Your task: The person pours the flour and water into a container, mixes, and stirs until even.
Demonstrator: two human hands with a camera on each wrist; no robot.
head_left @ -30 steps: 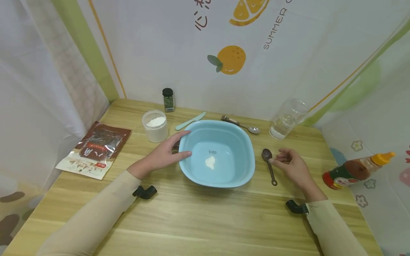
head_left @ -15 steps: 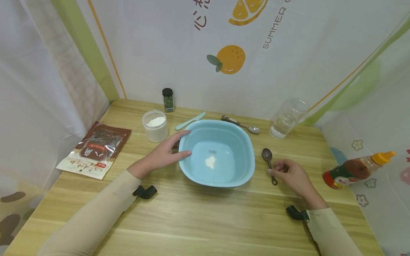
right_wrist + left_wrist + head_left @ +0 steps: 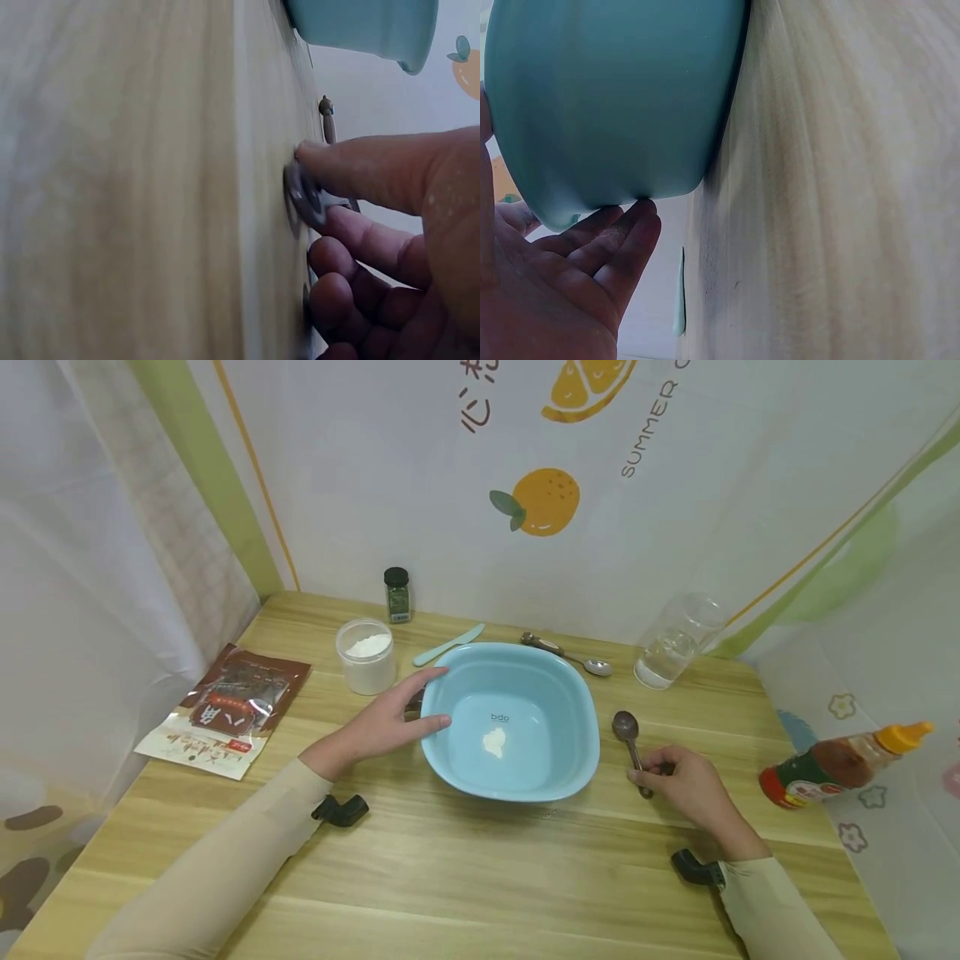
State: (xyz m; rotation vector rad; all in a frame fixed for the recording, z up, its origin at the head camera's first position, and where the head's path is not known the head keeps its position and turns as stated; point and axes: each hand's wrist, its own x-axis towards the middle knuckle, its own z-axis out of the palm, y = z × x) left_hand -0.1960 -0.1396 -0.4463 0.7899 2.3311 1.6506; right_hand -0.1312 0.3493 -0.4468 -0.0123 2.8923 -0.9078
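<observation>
My left hand (image 3: 386, 722) holds the left side of a light blue basin (image 3: 581, 727), thumb over the rim. In the left wrist view its fingers (image 3: 630, 255) lie against the basin's outer wall (image 3: 615, 105). A small patch of white powder (image 3: 493, 742) lies on the basin floor. Right of the basin, my right hand (image 3: 690, 785) pinches the handle of a brown measuring spoon (image 3: 625, 727) near its end, between thumb and forefinger. The right wrist view shows the spoon's ringed handle end (image 3: 304, 193) close to the tabletop; its other fingers are curled below.
Behind the basin are a pale green spreader (image 3: 448, 645), a metal spoon (image 3: 597, 667) and a green-filled spice jar (image 3: 398, 602). A tub of white powder (image 3: 367, 672) and a brown bag (image 3: 240, 706) stand left. A glass of water (image 3: 663, 660) and sauce bottle (image 3: 821, 770) are right.
My right hand has slid down toward the near end of the measuring spoon's handle and now pinches it there. The left hand stays on the basin.
</observation>
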